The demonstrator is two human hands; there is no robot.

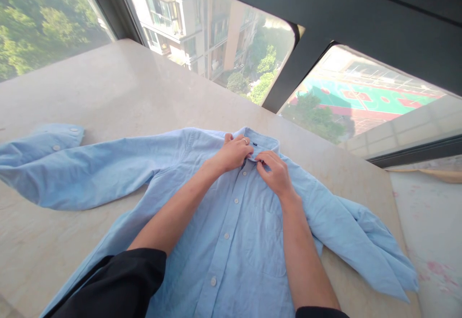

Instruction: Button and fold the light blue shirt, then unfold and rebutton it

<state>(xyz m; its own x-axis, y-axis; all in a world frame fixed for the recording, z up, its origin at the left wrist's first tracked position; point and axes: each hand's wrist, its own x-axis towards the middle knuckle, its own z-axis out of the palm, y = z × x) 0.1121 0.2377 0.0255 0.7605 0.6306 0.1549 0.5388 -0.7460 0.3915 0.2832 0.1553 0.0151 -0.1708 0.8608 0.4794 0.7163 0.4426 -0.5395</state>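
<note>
A light blue button-up shirt [224, 212] lies front side up, its sleeves spread to both sides. White buttons run down its placket [226, 236], and those in view sit on the outer face. My left hand [236, 152], with a ring on one finger, pinches the left side of the collar opening. Close beside it, my right hand [274, 169] has thumb and fingertips closed on the collar's right edge. Between the hands the collar [265, 141] stands a little raised, and a small dark label shows inside. What exactly lies under my fingertips is partly hidden.
The shirt rests on a pale stone windowsill [90, 96]. Dark window frames [306, 63] rise along the far side, with buildings and trees beyond the glass. At the right, a whitish surface with faint pink flowers [429, 231] borders the sill.
</note>
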